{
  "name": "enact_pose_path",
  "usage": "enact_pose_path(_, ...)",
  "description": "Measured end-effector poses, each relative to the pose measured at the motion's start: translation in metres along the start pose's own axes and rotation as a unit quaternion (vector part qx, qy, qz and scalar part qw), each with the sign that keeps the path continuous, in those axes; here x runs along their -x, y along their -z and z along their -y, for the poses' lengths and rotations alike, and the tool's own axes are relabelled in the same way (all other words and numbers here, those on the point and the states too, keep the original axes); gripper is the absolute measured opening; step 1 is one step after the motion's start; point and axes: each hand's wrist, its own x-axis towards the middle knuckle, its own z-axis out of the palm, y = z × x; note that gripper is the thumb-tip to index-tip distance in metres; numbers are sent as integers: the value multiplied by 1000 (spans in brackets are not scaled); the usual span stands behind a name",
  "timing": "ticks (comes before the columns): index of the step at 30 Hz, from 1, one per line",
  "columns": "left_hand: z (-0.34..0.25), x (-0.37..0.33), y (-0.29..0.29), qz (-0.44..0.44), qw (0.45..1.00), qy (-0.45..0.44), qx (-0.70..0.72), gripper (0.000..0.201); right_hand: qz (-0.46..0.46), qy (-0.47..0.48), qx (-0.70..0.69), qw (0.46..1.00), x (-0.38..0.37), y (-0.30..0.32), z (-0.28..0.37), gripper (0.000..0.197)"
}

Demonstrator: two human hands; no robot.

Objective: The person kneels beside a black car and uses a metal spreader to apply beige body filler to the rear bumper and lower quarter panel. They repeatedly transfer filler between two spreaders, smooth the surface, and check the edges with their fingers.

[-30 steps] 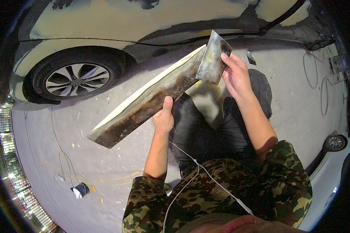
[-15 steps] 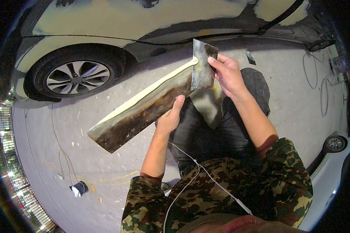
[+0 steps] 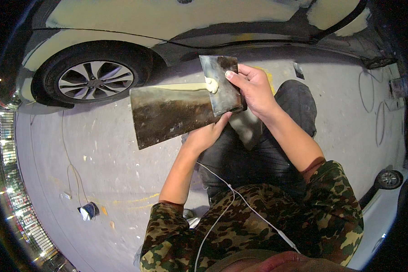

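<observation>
Head view: left hand closed on the brown-stained long metal blade near its lower right corner; smooth cream putty lines the top edge. Right hand pinches a small, mottled rectangular metal scraper across that blade's right end, putty heaped on it.

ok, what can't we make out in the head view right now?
Head view:
- Left hand: most fingers hidden behind the wide plate.
- Wide plate's right end: covered by the small plate.
- Right hand: fingertips behind the small plate.
- Patchy car: cut off by the top edge.
- Dark-and-white floor item: too small to identify.
</observation>
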Motion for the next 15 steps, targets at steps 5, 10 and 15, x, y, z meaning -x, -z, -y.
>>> enact_pose_path(5,9,-5,-1,-14,1000,-21,-18,35,25,-4,-46,999,-1,-14,3,17)
enact_pose_path(10,23,-14,-10,-66,992,-88,-67,32,56,11,-69,996,0,-30,18,17)
enact_pose_path(15,41,-25,-15,-72,977,-121,-158,34,81,26,-73,994,2,-41,36,15)
